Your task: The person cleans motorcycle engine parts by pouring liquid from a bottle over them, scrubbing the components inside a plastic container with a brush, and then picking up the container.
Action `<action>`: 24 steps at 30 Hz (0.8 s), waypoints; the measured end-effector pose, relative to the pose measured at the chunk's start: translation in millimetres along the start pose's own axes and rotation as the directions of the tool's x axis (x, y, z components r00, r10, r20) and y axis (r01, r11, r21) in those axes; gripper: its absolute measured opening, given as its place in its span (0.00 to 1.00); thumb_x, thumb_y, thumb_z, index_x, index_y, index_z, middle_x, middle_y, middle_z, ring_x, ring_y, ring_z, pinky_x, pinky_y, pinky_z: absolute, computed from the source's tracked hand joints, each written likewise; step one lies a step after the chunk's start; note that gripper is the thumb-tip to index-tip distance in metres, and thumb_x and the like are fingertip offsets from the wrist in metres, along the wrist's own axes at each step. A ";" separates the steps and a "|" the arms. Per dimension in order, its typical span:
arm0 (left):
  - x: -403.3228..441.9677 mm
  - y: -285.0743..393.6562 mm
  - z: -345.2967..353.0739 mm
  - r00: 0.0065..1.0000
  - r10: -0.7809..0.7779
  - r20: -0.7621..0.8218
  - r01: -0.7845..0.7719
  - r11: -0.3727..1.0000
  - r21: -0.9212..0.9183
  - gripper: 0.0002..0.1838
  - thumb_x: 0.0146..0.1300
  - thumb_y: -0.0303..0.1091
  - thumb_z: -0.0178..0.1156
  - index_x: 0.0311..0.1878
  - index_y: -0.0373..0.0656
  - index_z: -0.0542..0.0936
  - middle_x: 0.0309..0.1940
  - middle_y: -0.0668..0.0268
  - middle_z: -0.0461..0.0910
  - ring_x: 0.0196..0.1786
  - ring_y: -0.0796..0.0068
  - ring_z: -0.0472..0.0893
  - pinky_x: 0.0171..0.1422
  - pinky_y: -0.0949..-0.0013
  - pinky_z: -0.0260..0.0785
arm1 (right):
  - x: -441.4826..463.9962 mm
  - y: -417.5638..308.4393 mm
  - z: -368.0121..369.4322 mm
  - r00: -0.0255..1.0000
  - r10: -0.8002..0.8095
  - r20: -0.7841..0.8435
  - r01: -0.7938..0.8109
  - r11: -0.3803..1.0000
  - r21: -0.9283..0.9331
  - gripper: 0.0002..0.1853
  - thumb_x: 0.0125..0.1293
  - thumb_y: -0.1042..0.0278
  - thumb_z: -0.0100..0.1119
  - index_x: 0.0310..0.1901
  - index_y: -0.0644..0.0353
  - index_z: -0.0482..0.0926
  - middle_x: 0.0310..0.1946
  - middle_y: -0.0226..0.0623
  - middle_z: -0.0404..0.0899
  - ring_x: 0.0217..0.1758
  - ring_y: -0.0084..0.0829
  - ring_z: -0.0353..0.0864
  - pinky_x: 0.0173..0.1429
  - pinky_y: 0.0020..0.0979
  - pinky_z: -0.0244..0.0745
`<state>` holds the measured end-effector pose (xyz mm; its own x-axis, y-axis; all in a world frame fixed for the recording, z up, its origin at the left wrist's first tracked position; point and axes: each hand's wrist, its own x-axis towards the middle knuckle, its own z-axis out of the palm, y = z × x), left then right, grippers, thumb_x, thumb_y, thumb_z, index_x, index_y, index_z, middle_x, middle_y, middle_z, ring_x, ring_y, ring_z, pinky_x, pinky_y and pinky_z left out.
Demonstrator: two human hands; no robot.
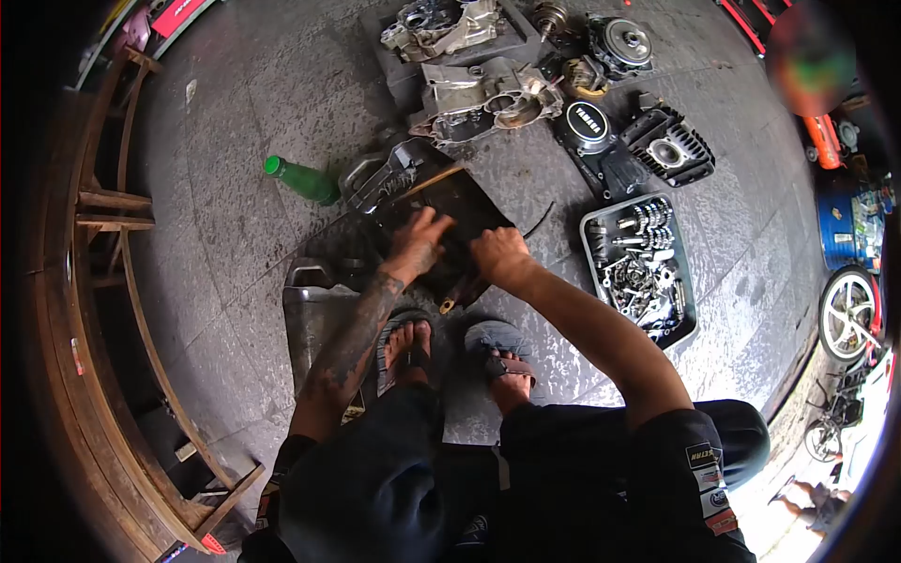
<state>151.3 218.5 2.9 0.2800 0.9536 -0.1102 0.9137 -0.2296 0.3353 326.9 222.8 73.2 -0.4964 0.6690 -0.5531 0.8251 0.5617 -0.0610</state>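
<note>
A dark, oily tray (pixel 483 202) lies on the floor in front of my feet, with a wooden-handled tool (pixel 434 181) across its far part. My left hand (pixel 416 246) is over the tray's middle, blurred, its fingers bent; what they hold, if anything, is hidden. At the tray's right side my right hand (pixel 499 251) is closed with the knuckles up, and I cannot make out what is inside it. Metal parts (pixel 389 178) sit at the tray's upper left. A yellowish tip (pixel 448 306) shows at its near edge.
A green bottle (pixel 302 180) lies left of the tray. Engine casings (pixel 488 98) and a YAMAHA cover (pixel 588 122) are beyond. A bin of gears (pixel 641 272) stands right, a wooden bench (pixel 94 357) left. A person's limbs (pixel 802 497) show at lower right.
</note>
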 end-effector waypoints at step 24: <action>33.0 6.0 23.8 0.883 0.405 -0.237 -0.331 0.895 0.297 0.05 0.53 0.35 0.54 0.33 0.47 0.73 0.33 0.67 0.68 0.41 0.70 0.75 0.45 0.59 0.63 | -98.5 21.5 -74.1 0.998 -0.053 0.034 0.057 0.987 -0.153 0.17 0.63 0.70 0.45 0.52 0.57 0.73 0.37 0.42 0.80 0.40 0.39 0.82 0.42 0.37 0.77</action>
<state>173.0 244.0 -21.0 0.5479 0.7951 0.2601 0.8130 -0.5793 0.0585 373.5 205.0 187.9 -0.5298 0.6216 -0.5769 0.7441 0.6671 0.0355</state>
